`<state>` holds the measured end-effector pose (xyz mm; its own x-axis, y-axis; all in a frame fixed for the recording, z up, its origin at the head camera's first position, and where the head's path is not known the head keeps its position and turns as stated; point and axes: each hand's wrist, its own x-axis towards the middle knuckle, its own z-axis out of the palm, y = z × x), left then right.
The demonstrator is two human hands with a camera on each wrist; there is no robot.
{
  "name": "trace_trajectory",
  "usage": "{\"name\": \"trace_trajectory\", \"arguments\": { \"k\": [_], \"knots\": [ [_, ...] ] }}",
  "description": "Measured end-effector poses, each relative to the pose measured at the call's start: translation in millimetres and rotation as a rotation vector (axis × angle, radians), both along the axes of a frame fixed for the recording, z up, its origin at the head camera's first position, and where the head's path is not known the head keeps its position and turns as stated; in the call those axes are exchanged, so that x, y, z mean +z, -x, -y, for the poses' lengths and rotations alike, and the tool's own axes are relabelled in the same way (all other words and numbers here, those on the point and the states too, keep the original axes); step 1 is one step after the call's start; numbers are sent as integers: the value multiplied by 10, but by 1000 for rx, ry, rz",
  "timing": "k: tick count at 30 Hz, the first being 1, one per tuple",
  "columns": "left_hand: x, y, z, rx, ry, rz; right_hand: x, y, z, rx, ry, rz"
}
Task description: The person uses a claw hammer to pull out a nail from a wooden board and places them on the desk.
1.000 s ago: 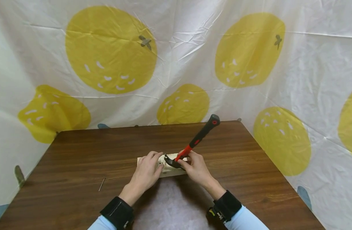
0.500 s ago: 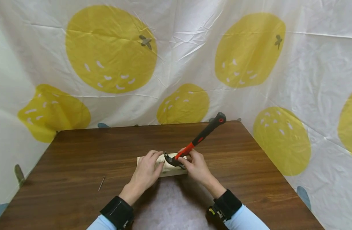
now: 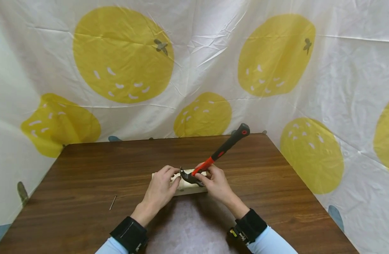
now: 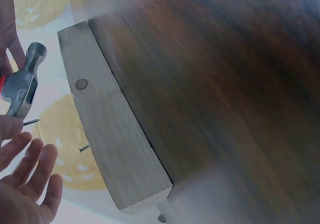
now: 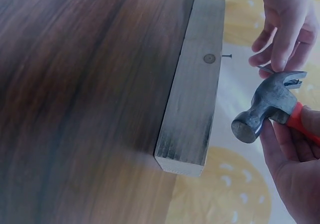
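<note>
My right hand point(image 3: 218, 183) grips the red neck of a claw hammer point(image 3: 226, 146), close below its metal head. The black handle slants up and away to the right. At the claw, the thumb and forefinger of my left hand point(image 3: 162, 185) pinch a thin nail point(image 4: 31, 122), its pointed end sticking out past the fingertips in the left wrist view. Below both hands lies a pale wooden block point(image 3: 191, 191), with a round knot on its side. Another nail point(image 5: 227, 56) stands out of the block's top face, its head raised well above the wood.
One loose nail point(image 3: 113, 202) lies on the brown wooden table point(image 3: 86, 169), left of my left hand. A white cloth point(image 3: 207, 63) printed with yellow fruit hangs behind the table and along its sides.
The hammer handle has tipped farther right and up, and its claw has moved slightly left and up. My left thumb and forefinger have come up to the claw. The block stays in place.
</note>
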<state>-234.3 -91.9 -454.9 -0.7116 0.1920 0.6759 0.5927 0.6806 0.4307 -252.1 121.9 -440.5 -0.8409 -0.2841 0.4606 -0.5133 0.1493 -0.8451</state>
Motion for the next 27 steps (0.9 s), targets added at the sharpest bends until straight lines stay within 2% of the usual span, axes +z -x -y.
{"name": "trace_trajectory", "arguments": {
  "k": [4, 16, 23, 27],
  "knots": [
    [-1, -8, 9, 16, 6, -21, 13, -22, 18, -3, 9, 4],
    [33, -27, 47, 11, -6, -33, 66, -40, 39, -3, -18, -1],
    [43, -24, 57, 20, -13, -51, 64, -36, 70, -4, -27, -36],
    [54, -25, 69, 21, -16, -71, 55, -41, 91, -9, -33, -24]
  ]
}}
